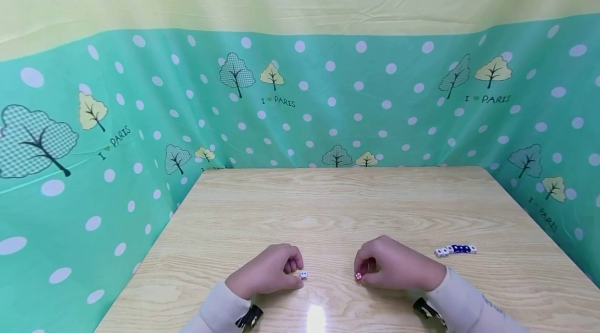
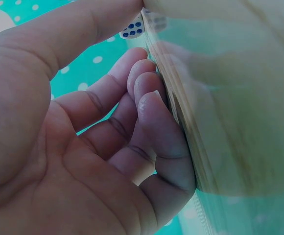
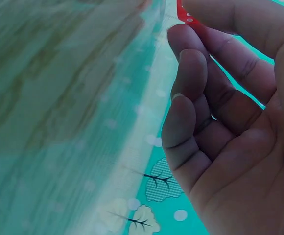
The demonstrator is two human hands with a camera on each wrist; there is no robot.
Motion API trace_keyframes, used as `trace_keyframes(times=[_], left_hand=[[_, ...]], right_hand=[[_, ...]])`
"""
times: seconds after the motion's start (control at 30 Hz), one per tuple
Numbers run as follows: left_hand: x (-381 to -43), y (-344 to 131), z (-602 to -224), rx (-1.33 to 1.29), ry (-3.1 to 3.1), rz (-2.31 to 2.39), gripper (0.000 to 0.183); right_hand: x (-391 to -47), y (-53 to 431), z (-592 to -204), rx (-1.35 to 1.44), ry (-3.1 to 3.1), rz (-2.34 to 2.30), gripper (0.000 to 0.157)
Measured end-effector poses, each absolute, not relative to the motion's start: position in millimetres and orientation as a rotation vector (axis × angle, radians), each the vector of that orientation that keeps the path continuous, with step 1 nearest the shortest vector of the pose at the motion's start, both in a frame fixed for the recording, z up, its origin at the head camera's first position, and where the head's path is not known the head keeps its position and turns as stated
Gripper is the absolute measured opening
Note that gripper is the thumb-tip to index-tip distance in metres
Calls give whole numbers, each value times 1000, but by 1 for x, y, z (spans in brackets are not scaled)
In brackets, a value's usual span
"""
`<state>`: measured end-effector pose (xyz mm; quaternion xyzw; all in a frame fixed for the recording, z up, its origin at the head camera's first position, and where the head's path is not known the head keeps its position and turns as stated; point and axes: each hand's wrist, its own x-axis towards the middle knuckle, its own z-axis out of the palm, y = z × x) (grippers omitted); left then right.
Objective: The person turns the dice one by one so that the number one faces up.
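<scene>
A small white die (image 1: 303, 274) rests on the wooden table at the fingertips of my left hand (image 1: 269, 272). In the left wrist view that die (image 2: 132, 31) shows blue pips. It lies beside the thumb tip, with a gap to the bent fingers (image 2: 147, 81). To the right, my right hand (image 1: 396, 266) pinches a red die (image 1: 358, 276) with pale pips between thumb and index finger, low at the tabletop. Only a corner of the red die (image 3: 185, 15) shows in the right wrist view; the thumb covers the rest.
Right of my right forearm, a row of white and dark blue dice (image 1: 457, 250) lies on the table (image 1: 328, 202). A green and yellow curtain (image 1: 309, 77) with dots and trees hangs behind the table and along both sides.
</scene>
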<state>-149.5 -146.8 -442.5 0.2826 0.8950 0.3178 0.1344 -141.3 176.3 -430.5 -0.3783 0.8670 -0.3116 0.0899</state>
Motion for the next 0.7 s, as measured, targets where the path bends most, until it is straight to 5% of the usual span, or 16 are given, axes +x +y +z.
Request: trace_keyframes(times=[0.7], left_hand=[[-153, -147, -446, 799, 2596, 905, 23]], right_hand=[[-143, 176, -438, -1077, 2664, -780, 21]])
